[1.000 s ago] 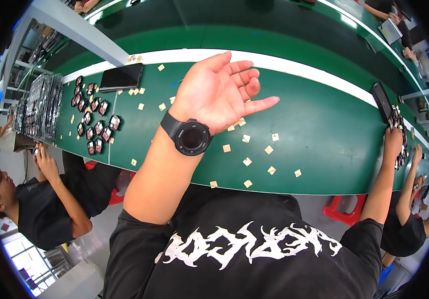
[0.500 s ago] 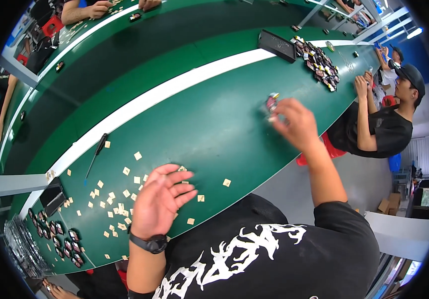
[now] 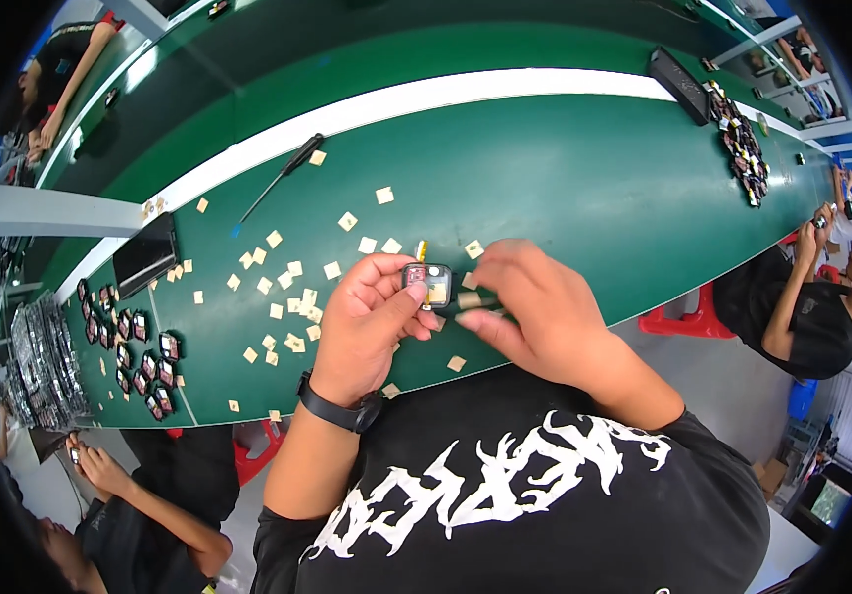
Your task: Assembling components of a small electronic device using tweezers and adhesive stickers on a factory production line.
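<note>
Long green counter (image 3: 584,168) with a white stripe along its length. Scattered over it, many small square tan paper tabs (image 3: 278,287). Slim black screwdriver (image 3: 283,176) lying near the stripe. Flat black rectangular tray (image 3: 144,253) at left, beside rows of small black square devices (image 3: 129,346). Another such cluster (image 3: 738,148) far right, beside a second black tray (image 3: 680,84). Red plastic stool (image 3: 683,319) below the counter's edge.

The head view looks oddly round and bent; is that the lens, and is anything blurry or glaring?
Head view: yes, the lens bends the green table and its white stripe into arcs, inside a black rim. Both hands, left and right, and the small square part look sharp. Light is even; a pale sheen shows at upper left.
</note>
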Motion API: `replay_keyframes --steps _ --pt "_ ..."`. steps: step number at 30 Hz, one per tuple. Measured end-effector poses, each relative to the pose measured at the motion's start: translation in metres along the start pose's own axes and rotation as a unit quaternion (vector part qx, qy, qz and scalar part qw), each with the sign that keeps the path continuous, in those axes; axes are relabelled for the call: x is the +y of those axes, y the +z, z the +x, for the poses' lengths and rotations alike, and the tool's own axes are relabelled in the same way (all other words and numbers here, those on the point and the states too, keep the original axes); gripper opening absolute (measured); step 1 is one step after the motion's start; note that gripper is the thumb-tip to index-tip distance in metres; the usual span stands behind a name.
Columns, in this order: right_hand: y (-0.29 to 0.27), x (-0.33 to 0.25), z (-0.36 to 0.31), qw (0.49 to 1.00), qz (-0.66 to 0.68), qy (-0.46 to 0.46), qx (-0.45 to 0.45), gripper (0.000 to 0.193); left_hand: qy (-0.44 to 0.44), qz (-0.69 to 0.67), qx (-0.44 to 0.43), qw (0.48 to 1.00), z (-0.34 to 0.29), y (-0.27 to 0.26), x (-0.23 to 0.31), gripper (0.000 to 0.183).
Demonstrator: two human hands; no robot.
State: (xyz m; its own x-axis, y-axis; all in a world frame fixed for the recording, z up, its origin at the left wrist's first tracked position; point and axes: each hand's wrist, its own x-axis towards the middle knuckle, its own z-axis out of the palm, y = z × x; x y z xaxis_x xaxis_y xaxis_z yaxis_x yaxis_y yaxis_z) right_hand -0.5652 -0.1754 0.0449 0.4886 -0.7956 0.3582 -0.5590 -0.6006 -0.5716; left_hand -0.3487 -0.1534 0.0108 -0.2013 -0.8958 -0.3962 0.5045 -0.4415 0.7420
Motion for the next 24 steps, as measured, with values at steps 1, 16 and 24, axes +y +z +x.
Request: replay_keyframes --steps 1,16,24 --pt "0.005 0.0 -0.003 1.0 0.003 -0.001 0.0 0.024 0.0 0.001 0.003 1.0 -0.002 -0.003 0.0 0.022" --pt "0.021 -0.021 0.007 0.947 0.151 0.256 -0.122 0.021 0.127 0.098 0.106 0.981 -0.01 -0.008 -0.024 0.027" --pt "0.033 -0.022 0.006 0.974 0.086 0.182 -0.106 0.012 0.175 0.117 0.092 0.973 -0.009 -0.007 -0.027 0.021"
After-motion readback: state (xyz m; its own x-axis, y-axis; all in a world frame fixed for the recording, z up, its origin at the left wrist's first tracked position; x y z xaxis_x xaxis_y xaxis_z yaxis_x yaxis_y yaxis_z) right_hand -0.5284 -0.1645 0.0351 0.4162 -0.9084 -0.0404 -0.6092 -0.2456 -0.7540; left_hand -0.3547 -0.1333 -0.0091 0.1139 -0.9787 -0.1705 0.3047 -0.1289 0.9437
